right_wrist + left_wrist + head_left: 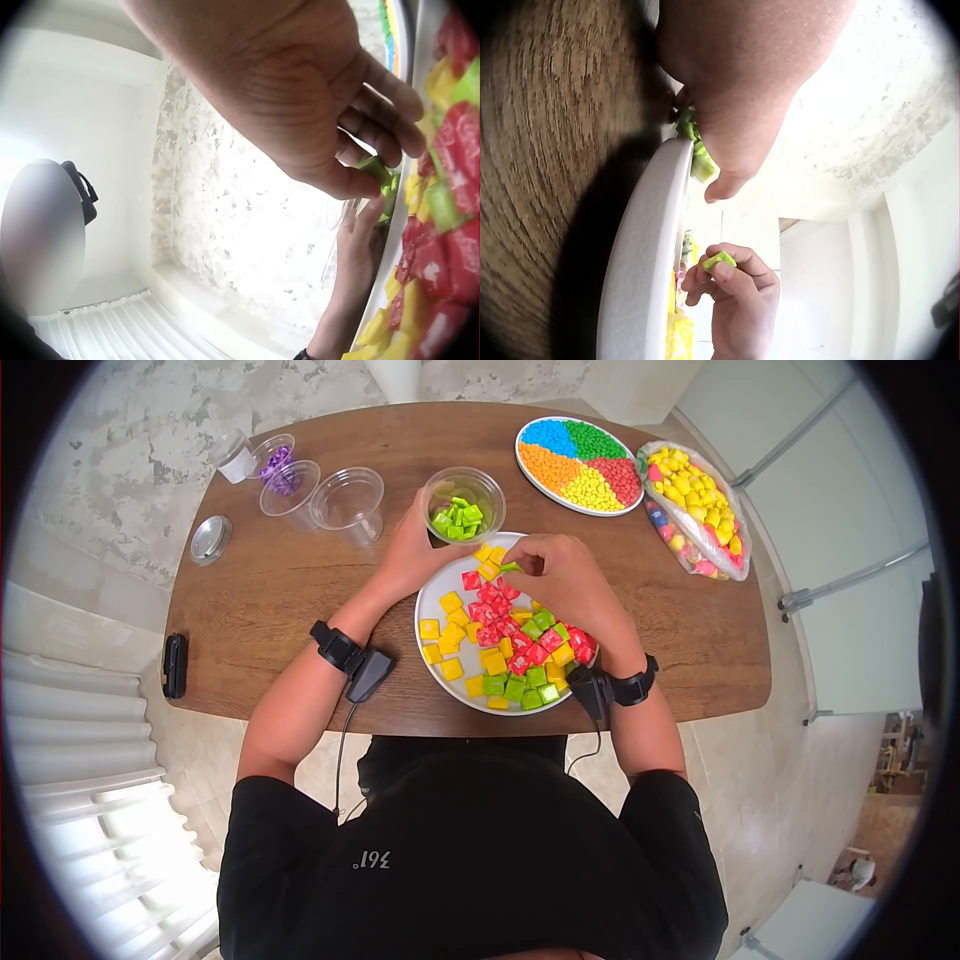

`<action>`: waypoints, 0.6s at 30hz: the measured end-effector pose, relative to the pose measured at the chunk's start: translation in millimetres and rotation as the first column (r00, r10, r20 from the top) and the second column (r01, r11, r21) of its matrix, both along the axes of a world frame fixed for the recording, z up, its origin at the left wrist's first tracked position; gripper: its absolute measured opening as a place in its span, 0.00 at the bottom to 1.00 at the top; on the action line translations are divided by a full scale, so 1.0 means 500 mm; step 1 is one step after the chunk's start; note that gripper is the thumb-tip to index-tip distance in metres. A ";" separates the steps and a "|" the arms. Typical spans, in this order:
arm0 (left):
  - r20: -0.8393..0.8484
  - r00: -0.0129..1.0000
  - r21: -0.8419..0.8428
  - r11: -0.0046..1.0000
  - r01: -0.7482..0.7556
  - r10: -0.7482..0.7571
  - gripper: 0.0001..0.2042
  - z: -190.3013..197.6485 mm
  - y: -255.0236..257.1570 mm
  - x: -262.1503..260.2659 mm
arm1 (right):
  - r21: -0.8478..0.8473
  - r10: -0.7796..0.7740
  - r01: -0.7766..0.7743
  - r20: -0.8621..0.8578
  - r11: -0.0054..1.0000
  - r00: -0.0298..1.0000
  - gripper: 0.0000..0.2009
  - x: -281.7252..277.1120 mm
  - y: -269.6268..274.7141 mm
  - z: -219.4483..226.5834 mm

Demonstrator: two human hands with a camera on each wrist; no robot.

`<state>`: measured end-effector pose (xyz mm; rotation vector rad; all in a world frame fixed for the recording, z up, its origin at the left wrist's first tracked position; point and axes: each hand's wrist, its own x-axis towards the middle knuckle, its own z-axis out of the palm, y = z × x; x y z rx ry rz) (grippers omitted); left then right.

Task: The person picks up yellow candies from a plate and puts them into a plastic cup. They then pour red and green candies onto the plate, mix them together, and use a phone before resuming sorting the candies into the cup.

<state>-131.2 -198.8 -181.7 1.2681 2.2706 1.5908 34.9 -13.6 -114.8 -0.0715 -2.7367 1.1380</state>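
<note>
head view, left fingers [416, 520]: curled round the side of the clear cup [490, 488]; green candies [460, 520] lie inside it.
head view, right fingers [530, 550]: narrow, pinching a single green piece [511, 567], just right of the left fingers, over the far part of the white plate [432, 600].
head view, plate load: yellow pieces [452, 602], red pieces [490, 610] and plate greens [515, 688] lie between the right fingers and the person.
head view, cup risk: a tilt or hard squeeze by the left fingers could send the contents onto the plate or the counter [280, 570].
head view, right wrist unit [590, 695]: behind the right fingers, by the plate's rim; a low sweep of that arm might drag pieces off.
left wrist view, pinch: thumb against fingertip, small contact; the piece looks glossy, so it could slip and drop among the others.
left wrist view, left thumb [731, 180]: stands near the greens; cup wall hard to make out, firmness of hold cannot tell.
right wrist view, pile: crowded right beside the right fingers; trailing fingers might knock a neighbour loose.
right wrist view, cup mouth: mostly hidden past the right fingers; misjudged aim could clip the rim.
</note>
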 end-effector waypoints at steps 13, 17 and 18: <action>0.018 1.000 -0.006 1.000 0.006 -0.006 0.43 0.004 -0.001 0.001 | 0.010 0.008 -0.008 0.027 1.000 1.000 0.13 -0.001 0.001 0.003; 0.011 1.000 0.003 1.000 0.006 -0.006 0.43 0.002 0.000 0.001 | 0.013 0.012 -0.012 0.016 1.000 1.000 0.12 0.000 -0.001 0.004; 0.012 1.000 -0.001 1.000 0.004 -0.004 0.42 0.003 -0.001 0.002 | 0.018 0.014 -0.014 0.011 1.000 1.000 0.12 0.000 -0.001 0.003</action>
